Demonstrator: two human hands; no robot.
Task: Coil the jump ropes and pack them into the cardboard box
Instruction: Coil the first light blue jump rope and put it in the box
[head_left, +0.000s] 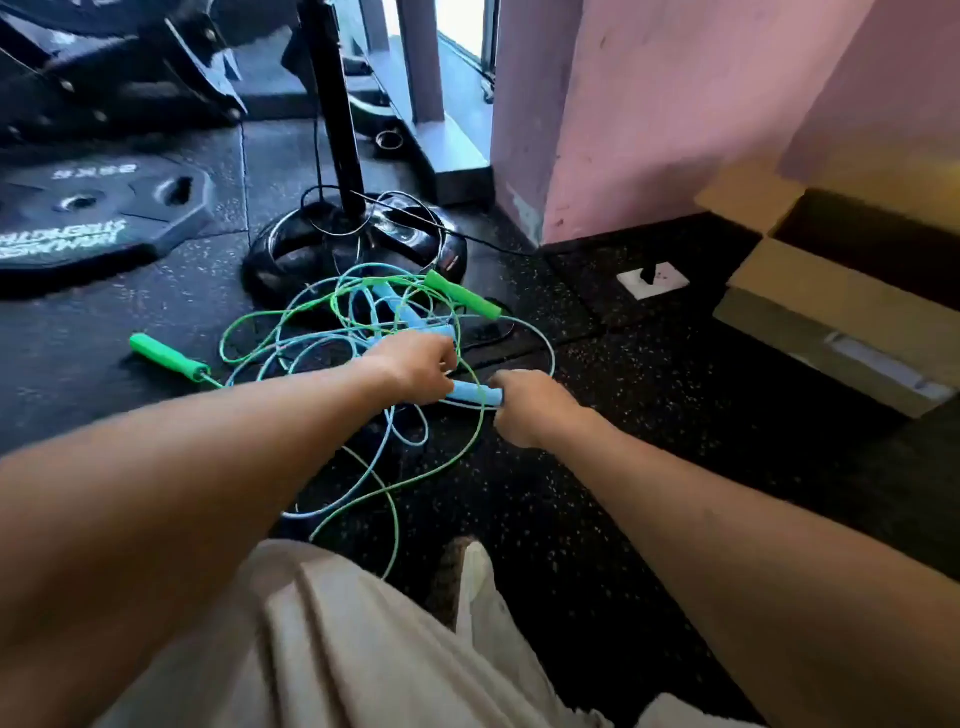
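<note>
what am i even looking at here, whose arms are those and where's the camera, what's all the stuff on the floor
There is no machine here. The one picture comes from a camera worn on a person's head, looking down at their own arms. The left hand and right hand both reach into a tangle of two jump ropes on a dark speckled floor. The right hand grips a blue handle; the left hand touches it and the cords, though its exact hold is hidden. The green rope's handles lie loose on the floor. An open cardboard box waits on the right beside the pink wall. A weight plate lies to the left.
</note>
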